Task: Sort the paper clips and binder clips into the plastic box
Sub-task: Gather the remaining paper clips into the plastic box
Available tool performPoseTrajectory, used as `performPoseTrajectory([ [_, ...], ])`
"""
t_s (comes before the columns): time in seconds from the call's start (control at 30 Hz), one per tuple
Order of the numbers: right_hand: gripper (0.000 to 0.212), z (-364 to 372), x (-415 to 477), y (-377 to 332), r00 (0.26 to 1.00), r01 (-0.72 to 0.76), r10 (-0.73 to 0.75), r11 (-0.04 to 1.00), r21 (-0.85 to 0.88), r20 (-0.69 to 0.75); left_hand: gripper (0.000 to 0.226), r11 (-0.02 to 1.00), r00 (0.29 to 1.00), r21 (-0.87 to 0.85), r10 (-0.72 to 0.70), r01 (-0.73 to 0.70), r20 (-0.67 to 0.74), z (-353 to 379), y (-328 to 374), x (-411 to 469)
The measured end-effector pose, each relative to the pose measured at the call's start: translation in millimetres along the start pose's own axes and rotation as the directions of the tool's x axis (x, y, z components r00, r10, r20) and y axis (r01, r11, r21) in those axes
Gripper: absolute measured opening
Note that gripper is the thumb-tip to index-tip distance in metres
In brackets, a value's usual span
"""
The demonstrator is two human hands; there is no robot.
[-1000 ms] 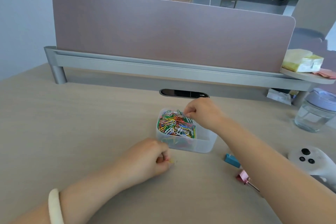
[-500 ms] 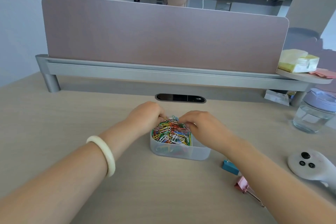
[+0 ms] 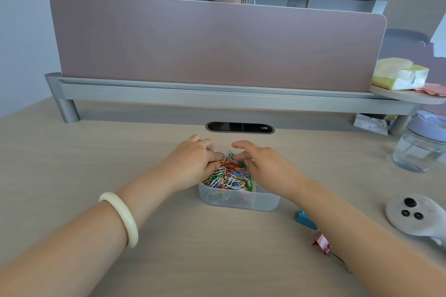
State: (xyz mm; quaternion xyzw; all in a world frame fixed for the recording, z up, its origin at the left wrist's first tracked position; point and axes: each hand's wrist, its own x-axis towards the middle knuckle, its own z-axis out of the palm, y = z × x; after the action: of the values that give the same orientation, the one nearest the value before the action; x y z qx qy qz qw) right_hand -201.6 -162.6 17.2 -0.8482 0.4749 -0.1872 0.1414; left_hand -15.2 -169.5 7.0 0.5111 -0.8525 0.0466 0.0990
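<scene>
A clear plastic box (image 3: 237,199) stands on the desk in front of me, heaped with coloured paper clips (image 3: 229,177). My left hand (image 3: 193,164) rests on the pile's left side, fingers pressed into the clips. My right hand (image 3: 263,164) hovers over the right side with fingers spread, touching the heap. A blue binder clip (image 3: 305,218) and a pink binder clip (image 3: 322,246) lie on the desk right of the box, partly hidden by my right forearm.
A white controller (image 3: 415,216) lies at the right. A glass jar with a lilac lid (image 3: 422,144) stands further back right. A grey rail and pink divider (image 3: 217,46) close off the desk's far side; a person sits behind it.
My left hand has moved from the desk in front of the box up onto the clip pile. My right hand has opened its fingers over the pile.
</scene>
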Motion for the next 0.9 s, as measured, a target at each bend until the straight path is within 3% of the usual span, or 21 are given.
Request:
performPoseTrajectory([
  [0.17, 0.029, -1.3, -5.2, 2.2, 1.0, 0.029, -0.029, 1.0, -0.012, -0.002, 0.029, 0.997, 0.999, -0.068, -0.03, 0.033, 0.036, -2.9, 3.6, -8.6],
  [0.3, 0.028, 2.1, -9.6, -1.9, 0.995, 0.096, -0.094, 0.99, -0.102, 0.027, 0.026, 0.994, 0.997, -0.108, -0.018, 0.026, 0.075, -7.2, 1.6, -18.3],
  [0.43, 0.029, -0.8, -11.4, -11.1, 0.991, 0.112, -0.107, 0.992, -0.057, 0.082, 0.031, 0.989, 0.995, -0.142, -0.026, 0.039, 0.091, -11.9, 0.8, -28.3],
  [0.67, 0.026, -4.3, -22.4, -11.0, 0.986, 0.145, -0.129, 0.977, 0.155, -0.107, 0.029, 0.944, 0.994, -0.321, -0.096, 0.071, -0.061, -20.3, 7.3, -46.5],
  [0.77, 0.024, -5.6, -33.3, -9.7, 0.965, 0.253, -0.24, 0.956, 0.145, -0.101, 0.033, 0.963, 0.987, -0.266, -0.001, -0.043, -0.161, -22.2, 10.2, -60.3],
  [0.9, 0.029, -1.2, -48.1, -14.2, 0.952, 0.304, -0.304, 0.953, 0.008, -0.016, 0.039, 0.974, 0.982, -0.147, 0.156, -0.172, -0.109, -18.1, 15.1, -77.1],
])
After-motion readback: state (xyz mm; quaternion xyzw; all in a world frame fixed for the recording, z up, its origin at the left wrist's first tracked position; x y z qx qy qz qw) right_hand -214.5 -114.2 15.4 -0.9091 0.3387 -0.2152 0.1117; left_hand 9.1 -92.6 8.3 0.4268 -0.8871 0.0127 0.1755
